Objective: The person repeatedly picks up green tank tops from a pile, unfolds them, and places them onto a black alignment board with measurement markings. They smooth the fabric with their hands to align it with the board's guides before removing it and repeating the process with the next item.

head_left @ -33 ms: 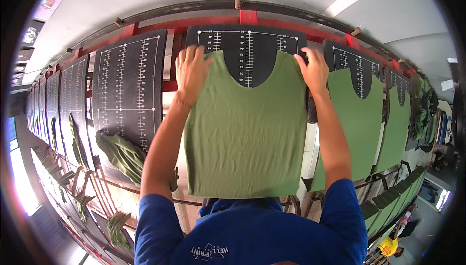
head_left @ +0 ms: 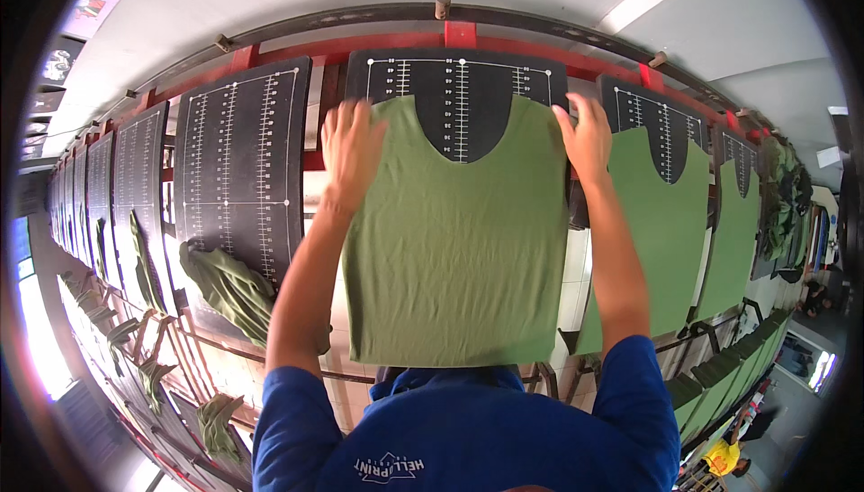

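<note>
A green fabric garment panel (head_left: 454, 249) with a deep scooped neckline lies spread over a black board (head_left: 461, 114) marked with white scale lines. My left hand (head_left: 353, 152) rests against the panel's upper left edge, fingers stretched out along the board's side. At the upper right edge is my right hand (head_left: 585, 139), its thumb apart from its fingers and close to the shoulder corner of the cloth. Neither hand grips anything that I can see. Light wrinkles run down the lower half of the fabric.
To the left, a bare marked board (head_left: 236, 150) has bunched green cloth (head_left: 225, 285) at its lower end. Another green panel (head_left: 657, 240) covers the board on the right. Red and dark metal rails (head_left: 396, 13) run behind. A person in yellow (head_left: 720, 458) is at lower right.
Both hands have shifted slightly down along the panel's sides, the right one also a little outward. The panel stays in place on the board.
</note>
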A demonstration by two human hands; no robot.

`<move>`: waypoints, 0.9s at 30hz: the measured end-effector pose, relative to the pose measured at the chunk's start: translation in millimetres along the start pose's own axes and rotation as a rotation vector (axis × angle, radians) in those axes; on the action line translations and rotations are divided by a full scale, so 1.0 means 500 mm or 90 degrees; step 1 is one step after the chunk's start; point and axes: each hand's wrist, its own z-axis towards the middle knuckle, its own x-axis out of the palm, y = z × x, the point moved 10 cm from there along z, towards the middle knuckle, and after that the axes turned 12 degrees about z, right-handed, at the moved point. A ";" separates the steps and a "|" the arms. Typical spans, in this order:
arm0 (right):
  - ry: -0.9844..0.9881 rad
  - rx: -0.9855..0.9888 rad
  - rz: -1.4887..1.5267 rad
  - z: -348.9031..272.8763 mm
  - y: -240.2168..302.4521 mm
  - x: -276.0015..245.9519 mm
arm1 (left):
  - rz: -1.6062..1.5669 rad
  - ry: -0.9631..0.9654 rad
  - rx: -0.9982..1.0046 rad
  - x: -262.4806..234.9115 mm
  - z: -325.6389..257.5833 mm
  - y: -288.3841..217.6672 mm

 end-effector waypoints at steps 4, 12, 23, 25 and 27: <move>0.122 0.517 0.297 -0.314 -0.086 -0.057 | -0.193 0.140 -0.210 -0.088 -0.304 0.077; 0.500 0.904 0.540 -0.851 0.147 -0.195 | -0.479 0.567 -0.544 -0.108 -0.841 0.126; 0.425 0.858 0.433 -0.940 0.141 -0.305 | -0.434 0.549 -0.503 -0.176 -0.979 0.179; 0.539 0.857 0.367 -0.942 0.141 -0.300 | -0.439 0.517 -0.511 -0.169 -0.980 0.184; 0.583 0.877 0.347 -0.955 0.133 -0.298 | -0.449 0.497 -0.503 -0.169 -0.966 0.174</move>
